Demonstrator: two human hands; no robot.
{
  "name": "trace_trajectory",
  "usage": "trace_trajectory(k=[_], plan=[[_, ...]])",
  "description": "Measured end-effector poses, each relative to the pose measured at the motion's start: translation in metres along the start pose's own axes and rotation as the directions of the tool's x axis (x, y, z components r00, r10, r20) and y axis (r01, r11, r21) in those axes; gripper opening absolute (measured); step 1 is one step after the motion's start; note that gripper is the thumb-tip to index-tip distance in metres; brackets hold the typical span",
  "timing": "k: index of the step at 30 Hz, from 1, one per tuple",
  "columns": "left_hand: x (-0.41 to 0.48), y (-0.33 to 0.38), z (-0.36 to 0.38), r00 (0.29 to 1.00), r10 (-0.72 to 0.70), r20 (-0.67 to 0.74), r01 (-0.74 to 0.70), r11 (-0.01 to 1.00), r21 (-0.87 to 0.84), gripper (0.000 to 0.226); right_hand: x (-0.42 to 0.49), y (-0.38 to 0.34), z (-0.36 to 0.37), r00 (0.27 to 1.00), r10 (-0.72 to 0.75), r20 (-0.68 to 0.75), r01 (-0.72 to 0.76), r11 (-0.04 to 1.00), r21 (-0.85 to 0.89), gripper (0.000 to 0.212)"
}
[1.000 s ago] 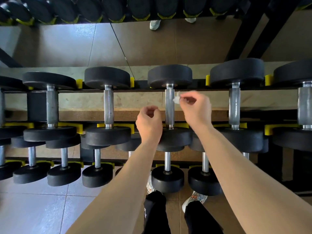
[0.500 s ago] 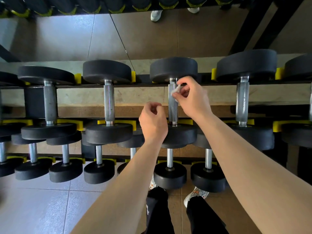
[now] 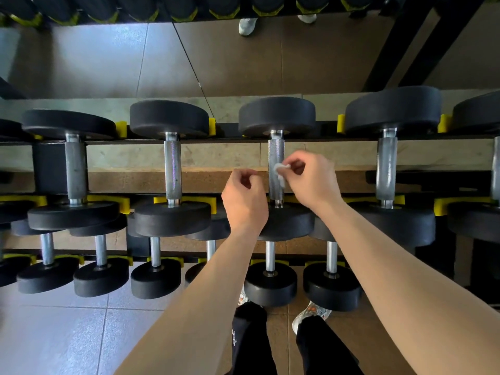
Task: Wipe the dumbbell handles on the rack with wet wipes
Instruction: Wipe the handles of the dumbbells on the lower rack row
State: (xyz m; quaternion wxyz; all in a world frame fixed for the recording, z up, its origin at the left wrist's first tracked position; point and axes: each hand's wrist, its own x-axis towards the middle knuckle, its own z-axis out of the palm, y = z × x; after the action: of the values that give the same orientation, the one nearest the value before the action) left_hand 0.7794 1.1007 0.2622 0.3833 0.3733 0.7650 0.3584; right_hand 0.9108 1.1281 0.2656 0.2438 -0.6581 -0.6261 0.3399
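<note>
One small white wipe point(image 3: 280, 171) is resting against a handle point(image 3: 276, 154), pinched in the right hand point(image 3: 311, 182).

The thumb and fingers of the right hand are curling round the crumpled wipe and holding it on the right side of the knurled handle, about at its middle. The handle's dumbbell point(image 3: 276, 116) is lying on the upper tier of the rack point(image 3: 130, 142), one dark end far and one near. The left hand point(image 3: 243, 198) is hovering just left of the same handle with its fingers curled in and nothing inside; whether it is touching the handle I cannot tell. More dumbbells are sitting on both sides in yellow cradles point(image 3: 341, 123), and smaller ones point(image 3: 270, 282) are lying on the tier below. Under the arms, dark trousers point(image 3: 251, 342) and light shoes point(image 3: 311, 315) are showing over the tiled floor point(image 3: 67, 334).
</note>
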Motion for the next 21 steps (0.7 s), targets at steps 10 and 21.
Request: trace_trajectory(k=[10,21], plan=[[0.001,-0.001,0.0,1.0,-0.01,-0.003,0.01,1.0,0.005,0.019,-0.002,-0.011,-0.009,0.983,-0.017,0.18,0.035,0.995,-0.098,0.012],[0.001,-0.003,-0.004,0.999,-0.011,0.045,0.011,1.0,-0.019,0.019,-0.01,-0.02,0.008,0.984,0.024,0.174,0.015,0.976,-0.218,0.014]])
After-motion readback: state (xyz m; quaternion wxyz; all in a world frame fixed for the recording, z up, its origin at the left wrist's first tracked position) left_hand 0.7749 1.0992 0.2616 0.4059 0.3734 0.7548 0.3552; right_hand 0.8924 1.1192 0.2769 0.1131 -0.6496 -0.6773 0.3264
